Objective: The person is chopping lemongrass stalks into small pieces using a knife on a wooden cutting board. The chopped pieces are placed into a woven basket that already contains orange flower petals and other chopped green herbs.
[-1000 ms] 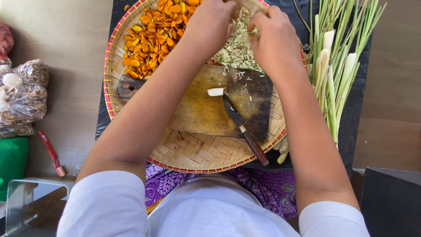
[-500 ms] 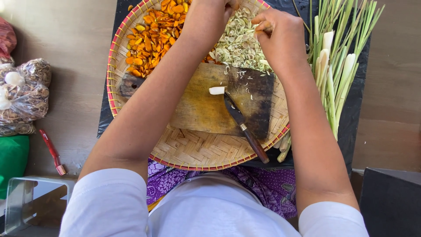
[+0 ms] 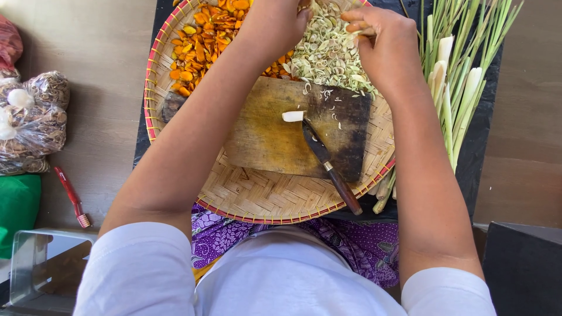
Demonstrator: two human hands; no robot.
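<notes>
My left hand point(image 3: 275, 23) and right hand point(image 3: 383, 44) rest on the pile of sliced lemongrass point(image 3: 328, 55) at the far edge of the woven tray point(image 3: 263, 199), right fingers curled together over the slices; whether my left grips anything I cannot tell; the knife point(image 3: 328, 167) lies untouched on the cutting board point(image 3: 275, 137), near the tray's right rim.
</notes>
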